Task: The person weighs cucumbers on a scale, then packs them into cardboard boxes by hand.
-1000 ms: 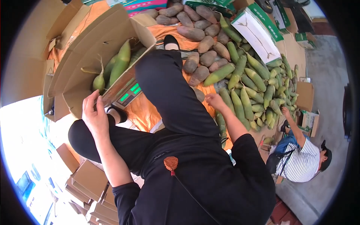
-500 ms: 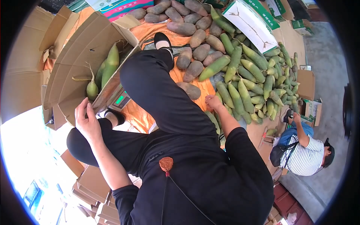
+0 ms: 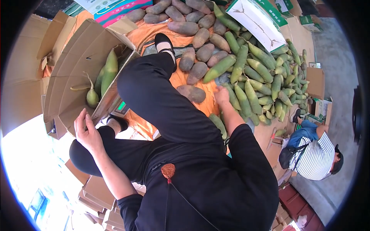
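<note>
My left hand (image 3: 88,133) is open beside the lower edge of a cardboard box (image 3: 73,77), fingers stretched out and holding nothing. Inside that box lie a long green radish (image 3: 110,73) and a small round green one (image 3: 92,98) with a thin root. My right hand (image 3: 222,96) reaches to the near edge of the heap of green radishes (image 3: 254,82). Its fingertips are too hidden to show whether they grip anything. Just left of it, a dark purplish radish (image 3: 192,93) rests on an orange sheet (image 3: 177,80).
A scale with a lit green display (image 3: 121,106) is partly hidden behind the box. More dark radishes (image 3: 184,27) lie beyond my foot. A white-and-green carton (image 3: 256,25) sits against the heap. To the right, a person in a striped shirt (image 3: 314,158) crouches. Flattened cardboard (image 3: 98,190) is stacked lower left.
My right hand has moved slightly forward along the radish heap. My left hand has drawn a little back from the box. The view has shifted slightly, and the other person's arm has lowered.
</note>
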`<act>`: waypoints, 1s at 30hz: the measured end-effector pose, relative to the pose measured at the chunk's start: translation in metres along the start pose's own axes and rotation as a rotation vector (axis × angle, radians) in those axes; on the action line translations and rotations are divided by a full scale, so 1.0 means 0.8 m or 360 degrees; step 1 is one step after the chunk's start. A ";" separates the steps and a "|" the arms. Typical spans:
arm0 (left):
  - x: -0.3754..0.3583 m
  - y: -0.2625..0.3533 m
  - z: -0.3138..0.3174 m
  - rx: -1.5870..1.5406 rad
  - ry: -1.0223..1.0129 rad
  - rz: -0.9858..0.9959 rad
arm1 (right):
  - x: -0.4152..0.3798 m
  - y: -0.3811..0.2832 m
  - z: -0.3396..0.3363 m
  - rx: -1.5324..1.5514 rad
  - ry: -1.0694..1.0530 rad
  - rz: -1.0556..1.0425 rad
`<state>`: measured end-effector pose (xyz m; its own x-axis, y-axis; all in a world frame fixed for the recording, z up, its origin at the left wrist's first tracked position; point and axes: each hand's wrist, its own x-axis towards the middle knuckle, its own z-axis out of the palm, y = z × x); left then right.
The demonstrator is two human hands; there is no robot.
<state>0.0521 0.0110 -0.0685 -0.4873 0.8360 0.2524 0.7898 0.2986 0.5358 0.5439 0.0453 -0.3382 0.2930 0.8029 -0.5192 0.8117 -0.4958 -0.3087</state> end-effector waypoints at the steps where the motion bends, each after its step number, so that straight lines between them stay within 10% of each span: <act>1: -0.001 -0.003 0.001 -0.0020 0.0033 0.0017 | -0.001 -0.008 -0.014 -0.0214 0.0131 0.0018; 13: 0.003 0.011 -0.005 -0.0056 0.0172 -0.0015 | 0.021 -0.012 -0.055 -0.1159 -0.0231 -0.0215; 30: 0.000 0.007 -0.016 -0.0219 0.0098 -0.0086 | -0.050 0.029 -0.126 -0.0023 0.0159 -0.0423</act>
<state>0.0518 0.0065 -0.0556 -0.5530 0.7893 0.2669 0.7053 0.2729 0.6543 0.6021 0.0345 -0.2442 0.1165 0.9331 -0.3403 0.8736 -0.2592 -0.4119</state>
